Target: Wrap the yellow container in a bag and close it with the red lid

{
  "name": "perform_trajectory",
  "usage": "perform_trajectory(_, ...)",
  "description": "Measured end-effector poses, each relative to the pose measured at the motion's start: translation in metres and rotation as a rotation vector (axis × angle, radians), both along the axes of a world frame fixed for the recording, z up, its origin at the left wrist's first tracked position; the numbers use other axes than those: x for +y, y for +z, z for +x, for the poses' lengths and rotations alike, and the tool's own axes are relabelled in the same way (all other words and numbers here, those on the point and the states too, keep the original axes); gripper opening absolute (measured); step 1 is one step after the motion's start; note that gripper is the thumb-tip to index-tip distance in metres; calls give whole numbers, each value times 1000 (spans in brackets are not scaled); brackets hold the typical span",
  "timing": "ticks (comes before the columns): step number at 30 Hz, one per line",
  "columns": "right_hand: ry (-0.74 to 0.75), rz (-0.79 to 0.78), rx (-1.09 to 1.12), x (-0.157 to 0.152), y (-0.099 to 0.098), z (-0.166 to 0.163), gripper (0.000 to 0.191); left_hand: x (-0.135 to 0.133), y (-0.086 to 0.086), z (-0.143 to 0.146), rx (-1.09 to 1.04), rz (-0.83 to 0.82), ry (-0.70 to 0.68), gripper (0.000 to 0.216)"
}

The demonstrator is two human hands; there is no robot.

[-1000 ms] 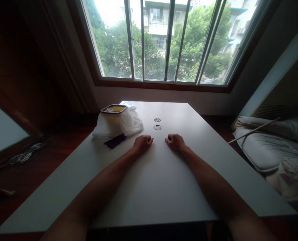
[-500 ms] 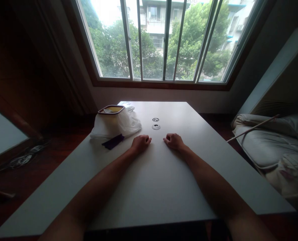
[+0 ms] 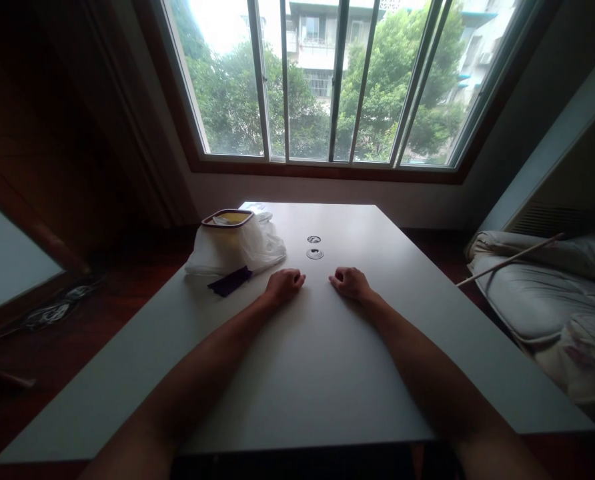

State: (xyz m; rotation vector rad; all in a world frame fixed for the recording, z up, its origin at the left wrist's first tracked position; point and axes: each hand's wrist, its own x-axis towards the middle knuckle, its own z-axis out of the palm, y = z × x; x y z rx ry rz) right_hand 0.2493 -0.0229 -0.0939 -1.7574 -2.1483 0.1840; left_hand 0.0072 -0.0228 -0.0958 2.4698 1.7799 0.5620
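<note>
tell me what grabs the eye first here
The big bright window at the far end, full of green trees. Then the left hand and right hand, loosely curled, resting side by side on the pale table. A white plastic bag sits to their left.

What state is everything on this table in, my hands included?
left hand, fingers curled shut, empty, resting on the table
right hand, fingers curled shut, empty, resting on the table
tub, upright inside the bag; lidded or not, cannot tell
bag, crumpled, gathered around the tub
purple strip, lying flat, touching the bag's near edge
near disc, flat on the table
far disc, flat on the table
</note>
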Motion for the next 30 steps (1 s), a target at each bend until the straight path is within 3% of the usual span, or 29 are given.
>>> perform_trajectory(11, 1, -2, -4, -2, 1, 0, 28, -3, 10, -5, 40, 7, -84, 41)
perform_trajectory(15, 6, -9, 1, -6, 6, 0, 30, -2, 22, -6, 14, 13, -117, 40)
perform_trajectory(19, 2, -40, 9, -10, 10, 1, 31, 4, 48, -16, -32, 113, -4, 35)
perform_trajectory(25, 5, -38, 8, -14, 14, 1, 31, 28, 93, -54, -10, 441, 243, 31)
perform_trajectory(30, 6, -42, 13, -16, 14, 2, 32, 54, 106, -87, 89, 559, 342, 36)
